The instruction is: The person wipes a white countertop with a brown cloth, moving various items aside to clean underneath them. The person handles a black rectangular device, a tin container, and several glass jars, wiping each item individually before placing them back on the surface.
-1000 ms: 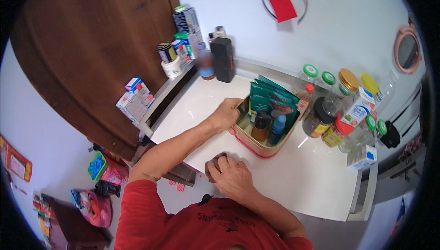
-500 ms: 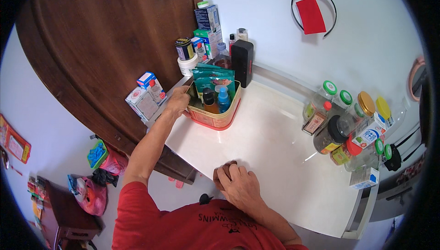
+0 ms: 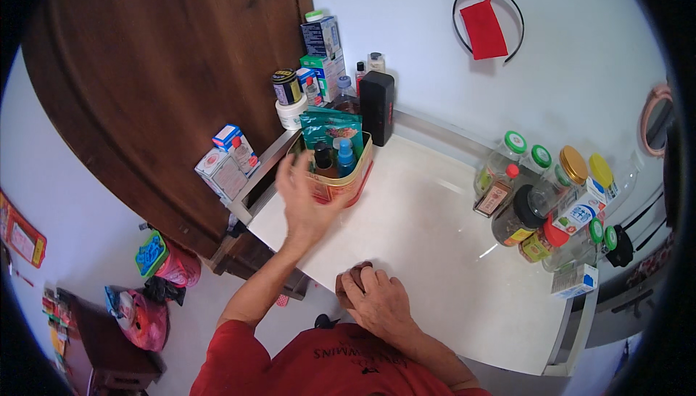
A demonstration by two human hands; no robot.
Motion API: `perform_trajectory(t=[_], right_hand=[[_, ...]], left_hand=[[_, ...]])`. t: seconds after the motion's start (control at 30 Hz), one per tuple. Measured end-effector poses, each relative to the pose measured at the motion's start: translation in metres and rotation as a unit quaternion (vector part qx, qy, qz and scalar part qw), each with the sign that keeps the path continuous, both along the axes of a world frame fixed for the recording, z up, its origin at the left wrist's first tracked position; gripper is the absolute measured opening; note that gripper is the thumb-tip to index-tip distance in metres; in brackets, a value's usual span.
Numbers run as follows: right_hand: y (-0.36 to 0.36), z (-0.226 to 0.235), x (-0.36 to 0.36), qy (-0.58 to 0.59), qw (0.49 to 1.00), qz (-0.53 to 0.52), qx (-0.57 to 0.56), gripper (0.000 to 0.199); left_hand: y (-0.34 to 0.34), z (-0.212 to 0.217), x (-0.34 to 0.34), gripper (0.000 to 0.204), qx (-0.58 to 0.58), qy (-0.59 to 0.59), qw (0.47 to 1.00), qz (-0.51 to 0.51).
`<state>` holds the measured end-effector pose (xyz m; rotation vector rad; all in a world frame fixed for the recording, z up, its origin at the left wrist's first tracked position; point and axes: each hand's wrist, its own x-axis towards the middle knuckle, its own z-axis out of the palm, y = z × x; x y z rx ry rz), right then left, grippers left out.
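Note:
My left hand (image 3: 308,206), fingers spread and holding nothing, is raised in front of a red and gold tin box (image 3: 341,191), partly covering its near left side. Inside the tin stand teal pouches (image 3: 330,128), a dark-capped bottle (image 3: 322,162) and a blue bottle (image 3: 346,157). At the table's near edge my right hand (image 3: 380,305) rests with its fingers curled over a small brown thing (image 3: 342,289), mostly hidden, whose kind I cannot make out.
Glass jars (image 3: 540,207), a sauce bottle (image 3: 497,191) and cartons crowd the right side of the white table (image 3: 428,222). Behind the tin stand a black speaker-like box (image 3: 377,108) and stacked boxes (image 3: 322,51). White boxes (image 3: 221,173) sit by the brown door (image 3: 174,69).
My left hand has let go of the tin's left rim and moved right and nearer to me, its fingers now spread. My right hand stays in place on the brown thing.

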<state>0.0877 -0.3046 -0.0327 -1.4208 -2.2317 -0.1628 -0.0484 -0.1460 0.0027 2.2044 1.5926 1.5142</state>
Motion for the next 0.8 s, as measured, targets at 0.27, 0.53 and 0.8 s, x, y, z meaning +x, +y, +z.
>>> perform_trajectory(t=[0.27,0.53,0.8], right_hand=[[-0.004,0.009,0.002,-0.006,1.0,0.005,-0.016,0.046],[-0.005,0.004,0.001,0.021,0.999,-0.013,-0.022,0.049],[-0.002,0.003,0.006,0.063,0.997,-0.017,-0.03,0.038]], left_hand=[[0.03,-0.019,-0.002,0.028,0.008,0.085,0.993,-0.079],[0.036,-0.024,-0.004,0.036,0.013,0.086,0.991,-0.1],[-0.002,-0.006,0.019,0.054,0.152,0.083,0.977,-0.129]])
